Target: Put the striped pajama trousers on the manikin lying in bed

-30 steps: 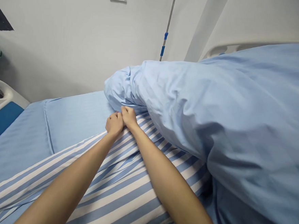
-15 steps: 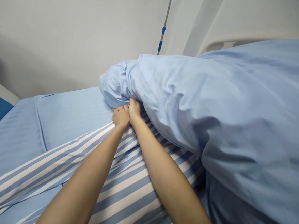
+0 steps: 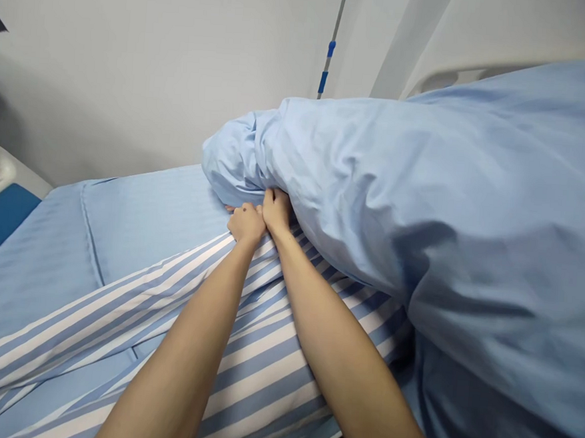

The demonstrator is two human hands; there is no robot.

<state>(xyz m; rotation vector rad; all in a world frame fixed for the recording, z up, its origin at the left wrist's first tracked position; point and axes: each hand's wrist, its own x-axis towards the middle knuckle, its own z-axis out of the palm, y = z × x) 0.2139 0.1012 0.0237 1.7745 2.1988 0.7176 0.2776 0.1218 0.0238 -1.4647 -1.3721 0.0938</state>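
My left hand (image 3: 247, 222) is closed in a fist at the far end of the blue-and-white striped cloth (image 3: 256, 370), gripping it near the middle of the bed. Right beside it, touching it, my right hand (image 3: 276, 210) is also closed, its fingers partly tucked under the edge of the bulky light-blue quilt (image 3: 346, 163). What lies inside the fingers is mostly hidden; the striped cloth runs up to both hands. The quilt is bunched and puffed up, covering the right part of the bed.
A light-blue bed sheet (image 3: 147, 215) covers the mattress on the left. A bed end board (image 3: 9, 179) with a dark-blue panel stands at the left edge, and another board (image 3: 463, 76) rises behind the quilt. A thin metal pole (image 3: 338, 22) stands by the wall.
The whole view has shifted slightly, so things appear a little further right and higher. Both hands keep the same closed grip, side by side at the quilt's edge.
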